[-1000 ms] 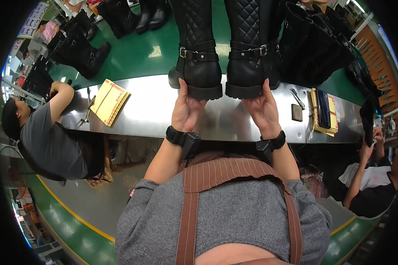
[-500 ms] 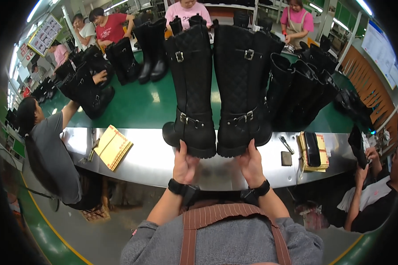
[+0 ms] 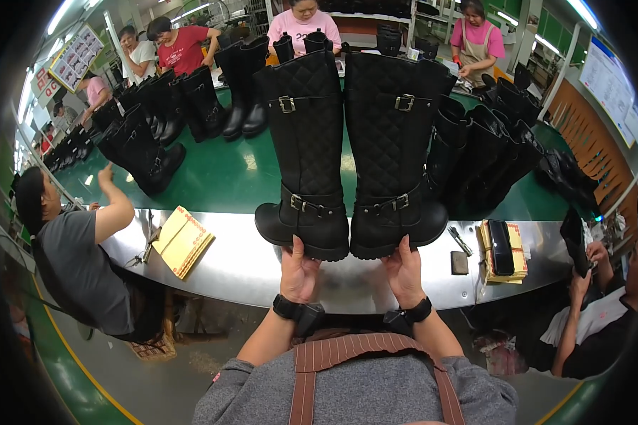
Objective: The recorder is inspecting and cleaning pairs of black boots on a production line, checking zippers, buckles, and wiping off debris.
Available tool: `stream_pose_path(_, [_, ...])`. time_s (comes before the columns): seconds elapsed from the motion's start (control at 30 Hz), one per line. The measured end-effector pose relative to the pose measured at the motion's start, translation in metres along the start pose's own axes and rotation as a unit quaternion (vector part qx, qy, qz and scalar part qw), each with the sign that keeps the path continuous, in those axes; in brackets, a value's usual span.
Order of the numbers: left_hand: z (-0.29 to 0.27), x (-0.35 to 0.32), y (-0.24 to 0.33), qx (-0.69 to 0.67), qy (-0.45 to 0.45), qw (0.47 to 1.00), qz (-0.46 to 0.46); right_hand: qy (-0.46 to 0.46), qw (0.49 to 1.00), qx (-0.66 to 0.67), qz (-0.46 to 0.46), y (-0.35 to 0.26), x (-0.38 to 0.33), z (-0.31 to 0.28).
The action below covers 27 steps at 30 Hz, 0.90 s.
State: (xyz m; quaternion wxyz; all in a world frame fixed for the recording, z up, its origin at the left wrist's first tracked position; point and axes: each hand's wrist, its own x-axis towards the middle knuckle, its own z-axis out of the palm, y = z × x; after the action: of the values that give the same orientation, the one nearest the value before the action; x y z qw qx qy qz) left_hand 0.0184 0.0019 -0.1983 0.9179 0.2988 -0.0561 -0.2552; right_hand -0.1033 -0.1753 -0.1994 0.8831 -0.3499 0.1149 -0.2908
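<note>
Two tall black boots with quilted shafts and silver buckles stand upright side by side in front of me, soles low and shafts upward. My left hand [image 3: 300,275] grips the left boot [image 3: 306,152] at its sole, thumb up against the side and fingers hidden underneath. In the same way my right hand [image 3: 403,275] holds the right boot [image 3: 393,152] from below. The toes point outward, and the heels nearly touch in the middle. Both boots are over the metal edge of the bench.
The green bench [image 3: 241,180] has a metal front edge [image 3: 241,244]. Bundled yellow cards [image 3: 183,242] lie left; a phone [image 3: 500,248] rests on more cards at right. Several black boots [image 3: 475,152] stand around. A co-worker [image 3: 85,248] sits left, another [image 3: 602,312] right.
The two boots have turned slightly, their toes swinging further outward, still in my hands. The co-worker at left has drawn a hand back from the boots.
</note>
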Motion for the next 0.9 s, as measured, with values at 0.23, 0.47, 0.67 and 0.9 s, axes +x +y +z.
stream_pose_path(0.23, [-0.003,-0.008,0.0,0.011,-0.002,1.0,-0.007,0.003,0.999,-0.018,-0.03,0.0,-0.002,-0.005])
stream_pose_path(0.47, [-0.003,-0.01,-0.004,0.014,-0.023,1.0,0.01,0.009,0.999,-0.027,-0.036,-0.001,-0.005,-0.005])
stream_pose_path(0.67, [-0.018,-0.006,0.007,-0.097,-0.114,0.977,-0.15,-0.172,0.981,0.019,0.084,-0.021,0.001,-0.018])
stream_pose_path(0.9, [-0.013,0.0,-0.025,0.425,-0.079,0.901,0.027,-0.126,0.843,-0.486,-0.191,-0.017,-0.006,-0.011])
